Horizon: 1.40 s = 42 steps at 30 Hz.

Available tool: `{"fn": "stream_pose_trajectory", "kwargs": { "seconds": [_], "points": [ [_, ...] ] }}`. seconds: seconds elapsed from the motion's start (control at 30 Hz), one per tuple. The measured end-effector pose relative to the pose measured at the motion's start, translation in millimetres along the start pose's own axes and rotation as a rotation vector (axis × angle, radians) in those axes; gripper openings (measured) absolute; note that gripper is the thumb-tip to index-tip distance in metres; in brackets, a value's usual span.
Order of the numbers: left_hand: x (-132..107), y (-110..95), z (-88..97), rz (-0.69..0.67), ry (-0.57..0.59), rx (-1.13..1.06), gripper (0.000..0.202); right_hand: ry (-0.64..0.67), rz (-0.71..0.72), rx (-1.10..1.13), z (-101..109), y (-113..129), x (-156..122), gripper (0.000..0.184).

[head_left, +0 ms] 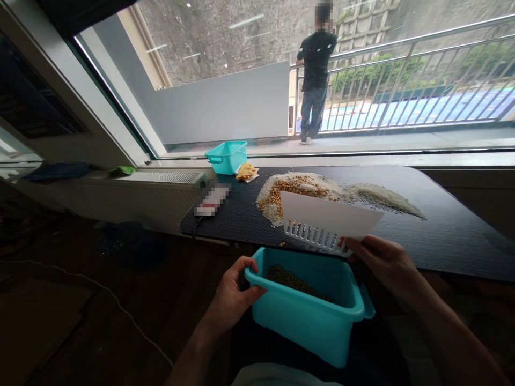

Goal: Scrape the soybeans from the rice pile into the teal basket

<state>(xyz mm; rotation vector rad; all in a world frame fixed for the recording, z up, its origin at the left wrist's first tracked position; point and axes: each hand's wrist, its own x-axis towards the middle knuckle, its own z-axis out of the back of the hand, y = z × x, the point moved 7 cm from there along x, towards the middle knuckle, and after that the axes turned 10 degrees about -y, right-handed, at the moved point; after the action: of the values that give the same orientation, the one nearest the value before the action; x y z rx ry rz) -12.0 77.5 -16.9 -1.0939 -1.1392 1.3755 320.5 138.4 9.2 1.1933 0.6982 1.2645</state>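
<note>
My left hand (233,295) grips the left handle of a turquoise plastic bin (309,316) held below the near edge of the black table (450,236). Dark grains lie in the bin's bottom. My right hand (386,262) pinches a white slotted scraper card (325,220), tilted over the table edge above the bin. A few yellow kernels rest on the card. Behind it a heap of mixed rice and corn kernels (298,190) spreads across the table.
A second turquoise bin (226,156) stands at the table's far left corner beside a yellow packet (246,171). A blurred small box (211,201) lies at the left end. A person (316,69) stands outside on the balcony by the railing.
</note>
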Motion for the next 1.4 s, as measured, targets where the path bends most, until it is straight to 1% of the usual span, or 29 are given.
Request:
{"fn": "stream_pose_trajectory", "kwargs": {
  "seconds": [0.07,0.13,0.23,0.3,0.4,0.47,0.53,0.67,0.83,0.97,1.2,1.4],
  "points": [
    [0,1,0.5,0.001,0.002,-0.003,0.033,0.023,0.009,-0.013,-8,3,3,0.075],
    [0,3,0.7,0.020,0.009,-0.007,0.034,0.073,0.017,-0.029,-14,5,3,0.075],
    [-1,6,0.5,0.050,0.018,-0.012,0.035,0.124,0.018,-0.010,-12,5,1,0.071],
    [-1,5,0.6,0.037,0.012,-0.013,0.034,0.066,0.012,0.028,-2,4,3,0.068],
    [0,3,0.1,-0.006,0.011,-0.013,0.032,-0.084,0.000,0.079,14,3,14,0.063],
    [0,3,-0.3,-0.020,0.017,-0.011,0.033,-0.148,0.002,0.094,18,1,24,0.061],
    [0,4,-0.1,-0.025,0.018,-0.005,0.033,-0.166,0.006,0.090,17,0,34,0.060],
    [0,7,0.5,-0.028,0.016,0.006,0.034,-0.137,-0.009,0.063,8,-1,45,0.058],
    [0,9,0.0,-0.015,0.015,-0.002,0.034,-0.070,-0.006,0.053,2,0,39,0.064],
    [1,7,0.5,-0.026,0.005,0.013,0.035,-0.053,0.000,0.015,5,-4,31,0.071],
    [1,8,0.3,-0.017,-0.005,0.009,0.035,-0.034,0.002,0.040,9,3,24,0.070],
    [0,4,0.9,-0.006,0.001,0.003,0.034,-0.038,0.015,0.050,10,9,18,0.068]
  ]
}}
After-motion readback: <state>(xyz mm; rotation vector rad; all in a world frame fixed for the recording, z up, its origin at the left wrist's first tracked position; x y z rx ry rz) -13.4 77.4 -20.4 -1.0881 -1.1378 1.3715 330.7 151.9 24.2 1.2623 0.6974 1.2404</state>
